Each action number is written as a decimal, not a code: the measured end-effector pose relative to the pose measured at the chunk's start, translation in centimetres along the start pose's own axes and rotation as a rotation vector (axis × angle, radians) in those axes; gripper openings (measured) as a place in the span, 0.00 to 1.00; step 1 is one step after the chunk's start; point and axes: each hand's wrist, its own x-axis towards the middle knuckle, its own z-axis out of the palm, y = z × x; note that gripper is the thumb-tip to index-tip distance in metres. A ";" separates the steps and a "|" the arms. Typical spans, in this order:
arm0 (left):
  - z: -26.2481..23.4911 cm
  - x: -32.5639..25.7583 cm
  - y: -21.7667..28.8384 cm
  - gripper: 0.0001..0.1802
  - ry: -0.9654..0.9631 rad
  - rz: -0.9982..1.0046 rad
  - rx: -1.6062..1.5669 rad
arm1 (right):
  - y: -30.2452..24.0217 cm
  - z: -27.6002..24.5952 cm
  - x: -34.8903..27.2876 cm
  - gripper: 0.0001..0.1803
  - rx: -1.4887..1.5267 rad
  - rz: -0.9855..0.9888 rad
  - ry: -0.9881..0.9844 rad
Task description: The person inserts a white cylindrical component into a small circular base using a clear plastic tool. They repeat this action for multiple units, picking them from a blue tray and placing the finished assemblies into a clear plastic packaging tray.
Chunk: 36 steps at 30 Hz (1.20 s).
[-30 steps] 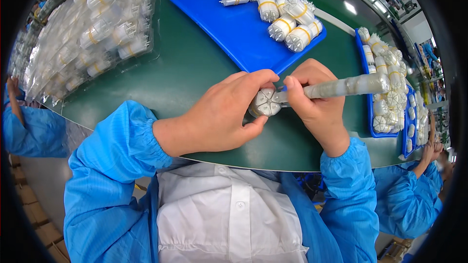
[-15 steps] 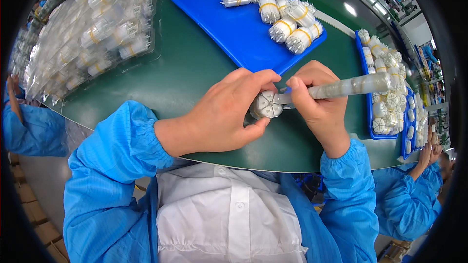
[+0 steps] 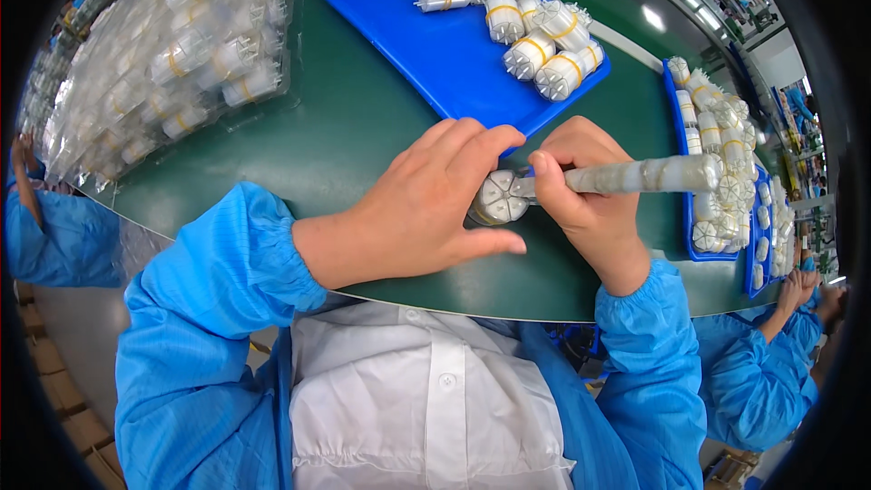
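- Left hand (image 3: 426, 209) wrapped around a small white bundle (image 3: 499, 200), end face showing, close to the near edge of the green tabletop (image 3: 363, 141).
- Right hand (image 3: 590, 209) closed tight on a long pale tool (image 3: 635, 176), tip against the bundle's end.
- Blue tray (image 3: 426, 36) just behind the hands, banded bundles (image 3: 535, 32) at its far right corner.
- Clear-wrapped stock (image 3: 172, 63) far left.

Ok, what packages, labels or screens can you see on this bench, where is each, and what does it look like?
Clear plastic blister packs: far left of the green table, shiny, holding white cylinders with yellow bands.
Blue trays: one far centre, others at the right edge, flat, rectangular.
No labels, signs or screens to make out.
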 end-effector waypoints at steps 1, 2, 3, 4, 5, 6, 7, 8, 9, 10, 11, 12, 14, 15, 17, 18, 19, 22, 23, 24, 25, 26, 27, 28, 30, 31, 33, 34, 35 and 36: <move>0.0 0.1 0.1 0.40 0.001 -0.006 0.026 | 0.2 -0.1 -0.1 0.07 -0.007 0.004 -0.001; 0.0 0.0 0.1 0.40 -0.008 -0.009 0.024 | 0.3 -0.2 -0.1 0.08 -0.014 0.009 -0.001; 0.1 -0.1 0.1 0.41 -0.018 -0.016 0.020 | 0.2 -0.3 -0.1 0.08 -0.002 0.019 0.018; 0.1 -0.1 0.0 0.40 -0.007 -0.025 -0.029 | 0.2 -0.5 -0.1 0.08 0.010 0.029 0.036; 0.0 -0.2 -0.1 0.40 0.004 -0.033 -0.079 | 0.1 -0.6 -0.1 0.08 0.022 0.040 0.055; 0.1 -0.3 -0.1 0.40 0.014 -0.048 -0.130 | 0.2 -0.7 -0.1 0.08 0.017 0.031 0.060; 0.2 -0.4 -0.2 0.40 0.005 -0.038 -0.149 | 0.4 -0.8 0.1 0.07 0.012 0.023 0.064; 0.2 -0.5 -0.3 0.40 -0.003 -0.029 -0.167 | 0.4 -0.9 0.1 0.07 0.007 0.014 0.069; 0.2 -0.3 -0.4 0.40 -0.014 -0.015 -0.186 | 0.1 -0.9 0.2 0.07 -0.001 0.033 0.041; 0.2 -0.3 -0.4 0.40 -0.035 -0.009 -0.169 | 0.2 -0.8 0.1 0.07 0.006 0.026 0.034; 0.1 -0.2 -0.4 0.40 -0.057 -0.003 -0.151 | 0.3 -0.6 -0.1 0.07 0.012 0.018 0.026; 0.0 -0.1 -0.4 0.40 -0.078 0.003 -0.133 | 0.5 -0.5 -0.2 0.07 0.018 0.009 0.019; 0.1 0.2 -0.2 0.38 -0.034 0.058 -0.130 | 0.4 -0.4 -0.2 0.07 0.020 -0.002 -0.004; 0.0 0.4 -0.2 0.37 -0.012 0.087 -0.125 | 0.4 -0.3 -0.1 0.07 0.021 -0.011 -0.015; 0.0 0.2 -0.2 0.37 -0.072 0.045 -0.071 | 0.4 -0.3 -0.2 0.07 0.011 -0.003 -0.019; -0.3 0.3 -0.2 0.37 -0.099 0.028 -0.033 | 0.4 -0.3 0.1 0.07 0.008 -0.010 -0.017; -0.6 0.1 0.0 0.36 -0.091 0.003 -0.043 | 0.5 -0.3 0.1 0.07 0.020 -0.015 0.014; -1.4 -0.5 0.8 0.35 -0.042 -0.058 -0.016 | 0.8 -0.8 -0.3 0.07 0.057 0.029 0.106; -2.2 -0.8 0.8 0.34 -0.010 -0.073 0.034 | 0.7 -1.0 -0.3 0.07 0.074 0.082 0.137; -3.0 -1.0 0.8 0.34 0.017 -0.087 0.083 | 0.7 -1.1 -0.3 0.07 0.092 0.140 0.171; -4.0 -1.3 0.4 0.33 0.063 -0.104 0.145 | 0.9 -1.2 -0.2 0.08 0.056 0.070 0.137; -4.8 -1.5 -0.2 0.33 0.090 -0.124 0.229 | 1.0 -1.0 -0.3 0.08 0.051 0.062 0.118; -5.8 -1.7 -1.1 0.32 0.120 -0.147 0.319 | 1.1 -0.5 -0.4 0.08 0.052 0.052 0.097; -6.5 -1.6 -1.9 0.32 0.149 -0.167 0.400 | 1.0 -0.2 -0.5 0.08 0.046 0.045 0.076; -7.5 -1.4 -3.9 0.31 0.147 -0.169 0.501 | 0.6 -0.1 -0.4 0.08 0.022 0.029 0.030; -7.8 -1.2 -4.6 0.31 0.148 -0.172 0.552 | 0.4 0.0 -0.4 0.08 0.024 0.038 0.019; -7.8 -0.2 -5.1 0.29 0.184 -0.109 0.647 | 0.6 0.0 -0.5 0.09 0.018 0.031 0.031; -7.7 0.5 -5.2 0.28 0.201 -0.077 0.693 | 0.6 0.0 -0.5 0.09 0.024 0.041 0.041; -7.7 1.5 -5.1 0.26 0.209 -0.031 0.714 | 0.6 -0.1 -0.5 0.09 0.030 0.051 0.052; -7.6 2.9 -4.7 0.25 0.214 0.015 0.728 | 0.7 -0.2 -0.6 0.09 0.033 0.068 0.064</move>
